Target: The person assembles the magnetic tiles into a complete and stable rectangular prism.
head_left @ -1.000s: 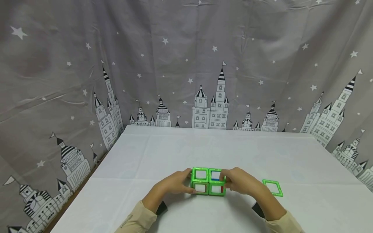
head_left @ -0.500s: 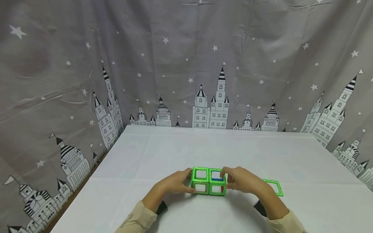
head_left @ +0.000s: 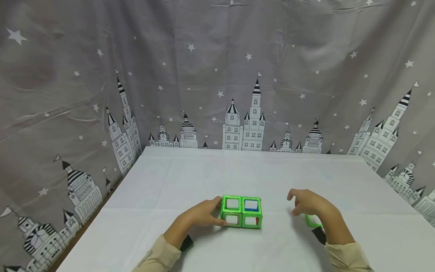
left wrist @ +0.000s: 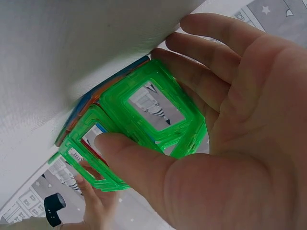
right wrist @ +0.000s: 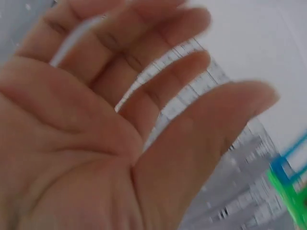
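Observation:
In the head view, a box of green square magnetic tiles (head_left: 242,212) stands on the white table, two squares wide. Blue and red edges show through its windows. My left hand (head_left: 201,214) holds the box by its left end, thumb on the front face and fingers behind. The left wrist view shows the thumb (left wrist: 134,153) across a green tile frame (left wrist: 173,93), with blue and orange edges at the base. My right hand (head_left: 310,203) is off to the right, fingers loosely bent and holding nothing. Beneath it, a loose green square tile (head_left: 307,220) is partly hidden by the wrist.
A white cloth covers the table (head_left: 204,170). Behind and at the sides hangs a grey curtain (head_left: 204,45) printed with castles and stars. In the right wrist view, a blue tile corner (right wrist: 280,168) and a green edge (right wrist: 287,194) show at the right.
My right hand has let go of the right end of the box and moved right, over the loose green tile. The left hand keeps its hold on the box.

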{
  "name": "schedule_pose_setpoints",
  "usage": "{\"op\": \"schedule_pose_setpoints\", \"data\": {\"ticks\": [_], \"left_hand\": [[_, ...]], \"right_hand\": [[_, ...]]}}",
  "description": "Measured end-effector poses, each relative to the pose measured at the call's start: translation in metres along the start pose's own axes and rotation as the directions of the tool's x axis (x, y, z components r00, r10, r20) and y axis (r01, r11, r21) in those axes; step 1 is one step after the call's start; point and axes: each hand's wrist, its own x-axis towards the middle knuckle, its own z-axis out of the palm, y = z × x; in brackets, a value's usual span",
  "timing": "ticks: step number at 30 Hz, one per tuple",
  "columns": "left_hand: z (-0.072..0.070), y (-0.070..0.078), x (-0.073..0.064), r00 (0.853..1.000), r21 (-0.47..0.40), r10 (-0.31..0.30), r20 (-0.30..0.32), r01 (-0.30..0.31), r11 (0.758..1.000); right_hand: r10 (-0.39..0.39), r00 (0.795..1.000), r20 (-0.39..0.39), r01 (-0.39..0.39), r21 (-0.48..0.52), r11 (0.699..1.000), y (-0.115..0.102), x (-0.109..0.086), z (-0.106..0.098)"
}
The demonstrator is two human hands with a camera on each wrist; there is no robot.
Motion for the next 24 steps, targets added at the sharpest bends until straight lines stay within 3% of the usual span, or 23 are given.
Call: {"op": "schedule_pose_setpoints", "data": {"ticks": [6, 14, 18, 24], "left_hand": [[0.000, 0.000, -0.001, 1.000, -0.001, -0.003, 0.000, 0.003, 1.000], [0.000, 0.001, -0.001, 1.000, 0.000, -0.009, 0.004, 0.009, 1.000], [0.000, 0.002, -0.001, 1.000, 0.005, -0.017, 0.004, 0.017, 1.000], [0.000, 0.002, -0.001, 1.000, -0.002, -0.012, 0.002, 0.012, 1.000]], "right_hand": [[0.168, 0.986, 0.008, -0.166, -0.089, 0.982, 0.028, 0.000, -0.005], [0.368, 0.930, -0.019, -0.364, -0.198, 0.910, 0.043, 0.004, 0.003], [0.391, 0.920, -0.019, -0.385, -0.224, 0.896, 0.046, 0.007, 0.007], [0.342, 0.940, 0.002, -0.334, -0.216, 0.917, 0.045, 0.008, 0.010]]}}
